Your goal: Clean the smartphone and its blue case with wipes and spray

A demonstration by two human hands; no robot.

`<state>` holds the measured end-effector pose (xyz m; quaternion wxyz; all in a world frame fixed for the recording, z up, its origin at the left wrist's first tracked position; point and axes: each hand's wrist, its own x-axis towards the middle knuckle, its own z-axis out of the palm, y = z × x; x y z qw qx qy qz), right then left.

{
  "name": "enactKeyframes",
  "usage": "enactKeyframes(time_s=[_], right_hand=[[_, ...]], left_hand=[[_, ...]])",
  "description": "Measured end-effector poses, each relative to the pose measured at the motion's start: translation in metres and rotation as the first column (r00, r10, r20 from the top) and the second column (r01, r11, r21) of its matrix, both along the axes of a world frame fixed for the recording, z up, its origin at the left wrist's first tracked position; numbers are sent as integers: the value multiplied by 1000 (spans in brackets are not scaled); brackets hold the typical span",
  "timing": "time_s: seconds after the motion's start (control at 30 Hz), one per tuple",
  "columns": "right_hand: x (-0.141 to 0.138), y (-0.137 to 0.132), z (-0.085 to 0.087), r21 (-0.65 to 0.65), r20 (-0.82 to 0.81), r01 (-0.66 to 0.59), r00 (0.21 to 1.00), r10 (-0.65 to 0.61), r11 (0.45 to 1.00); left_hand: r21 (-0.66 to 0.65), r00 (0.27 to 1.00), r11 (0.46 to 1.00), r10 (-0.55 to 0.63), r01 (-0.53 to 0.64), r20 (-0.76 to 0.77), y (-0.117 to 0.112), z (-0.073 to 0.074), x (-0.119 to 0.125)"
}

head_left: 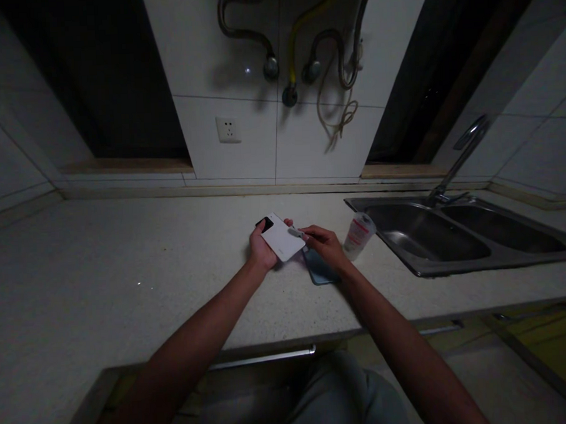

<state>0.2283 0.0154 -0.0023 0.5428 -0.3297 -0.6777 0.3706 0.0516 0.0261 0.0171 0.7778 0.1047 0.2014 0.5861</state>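
Note:
Over the countertop, my left hand (262, 249) is closed around a white phone (283, 237), its back with a dark camera block facing up. My right hand (324, 242) pinches a small grey object (295, 232) against the phone's back near its right edge. What kind of object this is I cannot make out. Beneath my right hand a blue-grey flat item (319, 270), like a phone or its case, lies on the counter, partly covered by the hand. A clear plastic cup (359, 233) with red print stands just right of my right hand.
The pale stone countertop (195, 241) runs along a tiled wall with a socket (228, 130) and hanging hoses (292, 49). To the right sits a steel double sink (429, 234) with a tall faucet (463, 154). Cabinet drawers with metal handles (265, 358) are below the front edge.

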Motion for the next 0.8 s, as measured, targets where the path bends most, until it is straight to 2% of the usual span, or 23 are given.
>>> enactKeyframes(time_s=[0.07,0.23,0.37,0.57,0.67,0.8], right_hand=[[0,0,-2,-2,15,10,1000,-10,1000],[-1,3,-7,36,54,52,997,-54,998],[-2,5,-10,126,74,200,975,-210,972],[1,6,-7,243,72,394,904,-422,886],[2,6,-7,309,112,399,886,-449,864],[2,5,-8,457,227,298,872,-433,838]], left_hand=[[-7,1000,1000,-9,9,-6,-1,2,-1],[-12,993,993,-119,119,-13,-1,2,-5],[-6,984,985,-175,175,-22,-2,-3,-2],[1,916,918,-396,397,-59,-14,-2,7],[-26,870,873,-487,487,-82,-20,-1,10],[-43,846,854,-520,519,-116,-23,-3,17]])
